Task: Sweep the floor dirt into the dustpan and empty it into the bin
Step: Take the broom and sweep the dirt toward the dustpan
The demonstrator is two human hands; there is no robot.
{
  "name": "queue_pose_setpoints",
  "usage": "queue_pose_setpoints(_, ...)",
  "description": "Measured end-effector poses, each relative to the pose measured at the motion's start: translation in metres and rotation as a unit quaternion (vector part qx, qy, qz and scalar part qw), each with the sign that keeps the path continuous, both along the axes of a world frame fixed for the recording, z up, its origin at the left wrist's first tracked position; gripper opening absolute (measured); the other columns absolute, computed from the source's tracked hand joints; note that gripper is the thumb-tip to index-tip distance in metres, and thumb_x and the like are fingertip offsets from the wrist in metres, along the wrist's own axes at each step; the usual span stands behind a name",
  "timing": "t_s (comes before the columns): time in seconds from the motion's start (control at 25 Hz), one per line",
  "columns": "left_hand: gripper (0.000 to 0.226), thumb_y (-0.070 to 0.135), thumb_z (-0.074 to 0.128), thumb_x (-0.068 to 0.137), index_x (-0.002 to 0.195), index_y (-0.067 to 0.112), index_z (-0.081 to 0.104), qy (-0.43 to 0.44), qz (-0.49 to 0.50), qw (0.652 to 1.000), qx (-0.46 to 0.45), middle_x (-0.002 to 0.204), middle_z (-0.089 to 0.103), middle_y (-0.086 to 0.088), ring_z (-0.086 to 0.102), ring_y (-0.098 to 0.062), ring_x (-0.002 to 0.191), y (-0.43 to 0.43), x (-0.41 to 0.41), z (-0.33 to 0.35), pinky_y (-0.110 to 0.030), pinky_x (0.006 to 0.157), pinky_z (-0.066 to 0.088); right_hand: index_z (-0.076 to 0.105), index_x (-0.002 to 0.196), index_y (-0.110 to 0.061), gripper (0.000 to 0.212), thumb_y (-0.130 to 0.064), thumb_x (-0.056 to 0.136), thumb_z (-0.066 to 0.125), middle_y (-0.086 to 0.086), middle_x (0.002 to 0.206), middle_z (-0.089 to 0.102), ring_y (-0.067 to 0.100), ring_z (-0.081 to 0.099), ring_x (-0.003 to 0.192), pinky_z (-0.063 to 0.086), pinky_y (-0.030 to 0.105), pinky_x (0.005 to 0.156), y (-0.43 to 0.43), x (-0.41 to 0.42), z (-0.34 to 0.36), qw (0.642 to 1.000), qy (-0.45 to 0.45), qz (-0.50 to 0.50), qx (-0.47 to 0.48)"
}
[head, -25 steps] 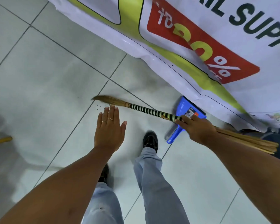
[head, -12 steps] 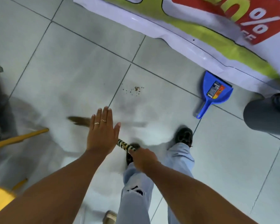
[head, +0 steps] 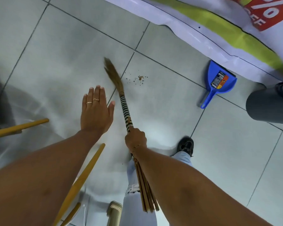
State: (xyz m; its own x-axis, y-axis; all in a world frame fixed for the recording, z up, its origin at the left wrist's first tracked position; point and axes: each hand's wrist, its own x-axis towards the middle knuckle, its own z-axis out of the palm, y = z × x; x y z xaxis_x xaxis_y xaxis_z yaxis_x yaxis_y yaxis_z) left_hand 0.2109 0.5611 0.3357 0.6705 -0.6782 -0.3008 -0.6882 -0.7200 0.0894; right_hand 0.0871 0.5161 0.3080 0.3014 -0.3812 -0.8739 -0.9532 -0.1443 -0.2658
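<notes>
**Broom poised beside a small scatter of dirt**

The pale tiled floor (head: 59, 51) fills the view, crossed by dark grout lines. Along its far edge lies a large white banner (head: 207, 38) with a lime stripe and a red panel. A dark grey bin (head: 268, 106) lies at the right edge, only partly in view. The broom (head: 126, 110) runs up the middle: striped black-and-white binding, brown bristle tip blurred, stick ends trailing under the right forearm. The right hand (head: 136, 139) is clenched around the broom just below the binding. The left hand (head: 96, 110) is spread flat, fingers together, holding nothing, just left of the broom. The blue dustpan (head: 219, 82) lies flat by the banner's edge, handle pointing toward the person, well apart from the dirt (head: 138, 78), a few brown crumbs just right of the bristles.
</notes>
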Motion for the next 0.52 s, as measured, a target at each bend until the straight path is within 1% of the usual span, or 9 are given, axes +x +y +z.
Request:
queue_pose_setpoints(0.12, 0.059, 0.033, 0.035, 0.094, 0.136, -0.007, 0.037, 0.003, -0.003, 1.0, 0.002, 0.14, 0.044, -0.028, 0.038, -0.043, 0.132, 0.003, -0.007, 0.005, -0.052, 0.109, 0.031, 0.046, 0.128, -0.011, 0.033, -0.016, 0.098, 0.035, 0.016, 0.123, 0.061, 0.034, 0.057, 0.113, 0.049, 0.037, 0.089, 0.007, -0.026, 0.008, 1.0, 0.013, -0.022, -0.017)
queue_pose_setpoints(0.2, 0.058, 0.033, 0.037, 0.094, 0.135, -0.008, 0.038, 0.002, -0.006, 1.0, 0.0, 0.14, 0.045, -0.028, 0.038, -0.043, 0.132, 0.005, -0.013, 0.007, -0.052, 0.109, 0.032, 0.044, 0.132, -0.015, 0.036, -0.013, 0.097, 0.035, 0.016, 0.12, 0.064, 0.034, 0.06, 0.109, 0.05, 0.035, 0.088, 0.01, -0.05, 0.017, 0.999, -0.006, -0.014, -0.04)
queue_pose_setpoints(0.24, 0.057, 0.033, 0.036, 0.094, 0.135, -0.008, 0.038, 0.0, -0.007, 1.0, 0.0, 0.139, 0.046, -0.028, 0.039, -0.043, 0.132, 0.005, -0.015, 0.007, -0.052, 0.108, 0.032, 0.043, 0.135, -0.016, 0.039, -0.012, 0.097, 0.035, 0.016, 0.117, 0.065, 0.033, 0.061, 0.106, 0.05, 0.035, 0.086, 0.011, -0.065, 0.022, 0.998, -0.024, 0.007, -0.055)
queue_pose_setpoints(0.32, 0.058, 0.033, 0.035, 0.094, 0.135, -0.008, 0.039, 0.005, -0.007, 1.0, 0.005, 0.139, 0.046, -0.028, 0.039, -0.043, 0.132, 0.005, -0.018, 0.007, -0.052, 0.109, 0.033, 0.038, 0.139, -0.018, 0.045, -0.009, 0.095, 0.037, 0.016, 0.116, 0.064, 0.033, 0.063, 0.1, 0.052, 0.038, 0.082, 0.016, -0.094, 0.029, 0.992, -0.066, 0.079, -0.079)
queue_pose_setpoints(0.4, 0.059, 0.034, 0.033, 0.094, 0.135, -0.007, 0.038, 0.013, -0.01, 1.0, 0.013, 0.14, 0.045, -0.027, 0.038, -0.042, 0.133, 0.001, -0.02, 0.005, -0.052, 0.11, 0.032, 0.035, 0.142, -0.021, 0.05, -0.009, 0.094, 0.04, 0.014, 0.123, 0.06, 0.036, 0.062, 0.099, 0.053, 0.04, 0.08, 0.019, -0.115, 0.029, 0.98, -0.096, 0.159, -0.076)
queue_pose_setpoints(0.44, 0.06, 0.035, 0.032, 0.094, 0.136, -0.007, 0.037, 0.014, -0.015, 1.0, 0.018, 0.141, 0.044, -0.027, 0.037, -0.041, 0.133, -0.002, -0.02, 0.004, -0.051, 0.11, 0.031, 0.034, 0.142, -0.022, 0.051, -0.009, 0.094, 0.04, 0.013, 0.127, 0.058, 0.036, 0.061, 0.101, 0.052, 0.04, 0.08, 0.017, -0.122, 0.027, 0.974, -0.099, 0.194, -0.065)
queue_pose_setpoints(0.52, 0.058, 0.035, 0.032, 0.097, 0.138, -0.007, 0.033, 0.021, -0.02, 0.999, 0.023, 0.144, 0.04, -0.026, 0.033, -0.041, 0.136, -0.007, -0.022, 0.002, -0.051, 0.113, 0.028, 0.036, 0.14, -0.021, 0.047, -0.01, 0.094, 0.039, 0.011, 0.13, 0.055, 0.036, 0.06, 0.104, 0.052, 0.038, 0.081, 0.008, -0.126, 0.023, 0.965, -0.069, 0.248, -0.04)
